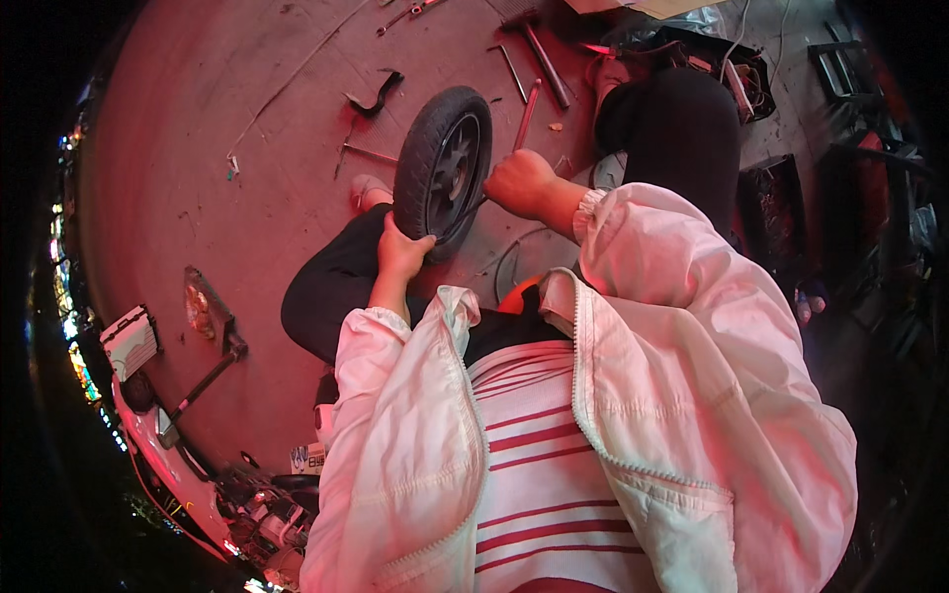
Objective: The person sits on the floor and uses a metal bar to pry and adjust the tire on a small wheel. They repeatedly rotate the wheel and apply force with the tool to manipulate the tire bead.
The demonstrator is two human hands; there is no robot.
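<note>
Motorcycle wheel (453, 170): left hand (402, 252) fingers are gripping it, right hand (524, 186) fingers holding a slim bar (474, 209), seemingly prying. Next move likely needing firm bracing.

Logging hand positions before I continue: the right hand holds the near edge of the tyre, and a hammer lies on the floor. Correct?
Not quite: the head view shows the left hand holding the near edge of the tyre. The hammer does lie on the floor.
</note>
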